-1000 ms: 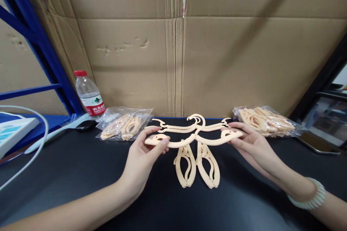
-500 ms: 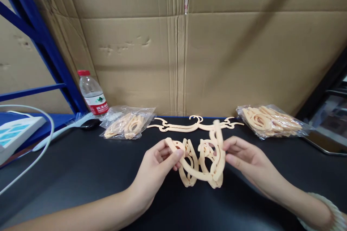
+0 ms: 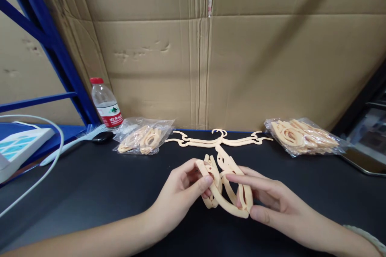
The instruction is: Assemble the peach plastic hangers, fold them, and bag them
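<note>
A cream plastic folding hanger (image 3: 226, 186) is folded into a compact bundle just above the black tabletop (image 3: 96, 192). My left hand (image 3: 183, 194) pinches its left side with thumb and fingers. My right hand (image 3: 265, 200) grips its right side, the index finger laid across the top and the thumb under the lower end. A second hanger (image 3: 218, 139) of the same kind lies spread flat on the table behind them.
A clear bag of folded hangers (image 3: 141, 139) lies at back left, a fuller bag (image 3: 303, 135) at back right. A water bottle (image 3: 106, 103) stands by a blue rack post (image 3: 60, 60). A cardboard wall (image 3: 211, 60) closes the back. A white device (image 3: 18, 148) with a cable sits at far left.
The hanger was held spread wide a second ago. Both hands have come together and folded its arms inward and down into a tight bundle.
</note>
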`<state>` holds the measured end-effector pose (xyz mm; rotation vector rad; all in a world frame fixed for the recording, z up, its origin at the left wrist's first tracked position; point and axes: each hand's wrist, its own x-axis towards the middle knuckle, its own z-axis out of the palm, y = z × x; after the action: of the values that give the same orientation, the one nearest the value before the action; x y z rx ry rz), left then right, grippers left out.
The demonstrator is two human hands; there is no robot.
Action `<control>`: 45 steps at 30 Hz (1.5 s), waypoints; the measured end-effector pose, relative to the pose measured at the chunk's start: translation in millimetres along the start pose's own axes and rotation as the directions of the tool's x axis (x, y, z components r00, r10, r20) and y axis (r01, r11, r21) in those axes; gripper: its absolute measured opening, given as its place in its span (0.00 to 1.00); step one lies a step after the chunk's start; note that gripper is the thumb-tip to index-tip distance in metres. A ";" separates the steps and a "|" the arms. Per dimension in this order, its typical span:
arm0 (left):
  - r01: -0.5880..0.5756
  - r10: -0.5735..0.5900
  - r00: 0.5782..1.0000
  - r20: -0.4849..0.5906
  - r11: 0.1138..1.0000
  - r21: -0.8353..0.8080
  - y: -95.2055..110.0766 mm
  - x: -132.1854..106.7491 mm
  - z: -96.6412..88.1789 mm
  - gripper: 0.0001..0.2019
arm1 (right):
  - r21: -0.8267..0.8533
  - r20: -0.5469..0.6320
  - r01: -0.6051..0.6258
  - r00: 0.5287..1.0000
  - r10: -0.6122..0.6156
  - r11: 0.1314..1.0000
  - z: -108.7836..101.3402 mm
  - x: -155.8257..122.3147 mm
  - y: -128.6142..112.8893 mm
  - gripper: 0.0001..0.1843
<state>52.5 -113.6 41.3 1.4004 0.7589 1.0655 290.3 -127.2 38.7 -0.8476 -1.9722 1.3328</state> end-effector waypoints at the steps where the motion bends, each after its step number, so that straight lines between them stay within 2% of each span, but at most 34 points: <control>1: 0.001 -0.001 1.000 0.009 1.000 0.002 -0.5 0.0 -0.2 0.08 | -0.007 0.007 -0.007 1.000 0.007 1.000 0.5 -0.8 -0.3 0.24; 10: 0.076 -0.075 0.997 0.032 0.997 -0.004 -2.2 0.0 3.0 0.11 | -0.029 0.089 -0.005 0.996 0.008 1.000 1.3 -5.5 3.5 0.28; 17: 0.151 -0.152 0.988 0.025 0.988 0.042 -1.9 -2.0 6.0 0.15 | -0.130 0.146 0.046 0.989 -0.027 0.990 2.5 -7.1 -1.8 0.29; 21: 0.214 -0.212 0.971 0.108 0.977 -0.010 -5.4 -3.8 7.9 0.17 | -0.107 0.168 0.132 0.979 -0.113 0.985 4.6 -2.2 -9.1 0.23; 23: 0.211 -0.204 0.969 0.136 0.977 -0.035 -5.3 -3.1 7.5 0.17 | -0.103 0.156 0.161 0.977 -0.144 0.982 2.0 0.2 -10.7 0.22; 25: 0.155 -0.150 0.982 0.110 0.987 -0.034 -4.0 -1.7 5.1 0.16 | -0.088 0.075 0.160 0.985 -0.154 0.983 -5.6 2.1 -9.2 0.20; 27: 0.060 -0.062 0.997 0.043 0.997 0.046 -2.7 -0.5 0.2 0.17 | -0.071 -0.107 0.132 0.984 -0.139 0.989 -18.6 4.1 -4.5 0.17; 28: -0.004 0.002 1.000 0.013 0.991 0.132 -2.2 -0.1 -2.9 0.16 | -0.070 -0.215 0.104 0.970 -0.117 0.992 -26.2 5.2 -1.0 0.15; 30: -0.154 0.161 0.987 0.011 0.918 0.366 -1.8 -0.2 -9.4 0.11 | -0.092 -0.398 0.010 0.916 -0.046 0.996 -41.0 8.0 7.4 0.15; 32: -0.299 0.290 0.951 0.107 0.774 0.558 -2.5 -1.1 -14.4 0.10 | -0.133 -0.477 -0.120 0.878 0.042 0.984 -51.3 11.1 17.1 0.19; 34: -0.411 0.330 0.911 0.249 0.661 0.628 -4.2 -2.4 -16.4 0.13 | -0.221 -0.477 -0.215 0.875 0.087 0.951 -55.0 13.7 26.9 0.21; 36: -0.473 0.328 0.881 0.342 0.622 0.623 -6.5 -4.1 -15.5 0.16 | -0.359 -0.460 -0.258 0.885 0.070 0.897 -53.1 15.0 34.9 0.20; 38: -0.495 0.330 0.869 0.369 0.613 0.616 -8.8 -5.7 -13.0 0.16 | -0.519 -0.446 -0.268 0.895 0.010 0.812 -48.3 14.8 39.3 0.17; 41: -0.480 0.303 0.877 0.373 0.595 0.644 -11.5 -8.1 -9.7 0.16 | -0.721 -0.375 -0.232 0.923 -0.086 0.653 -41.4 12.7 37.6 0.13; 45: -0.444 0.214 0.894 0.394 0.539 0.716 -14.1 -12.2 -8.2 0.20 | -0.871 -0.273 -0.200 0.956 -0.104 0.449 -37.9 10.2 25.9 0.16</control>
<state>42.3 -119.7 24.7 2.5088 0.8243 0.7940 317.7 -90.7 27.5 -1.4729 -2.3583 -0.0168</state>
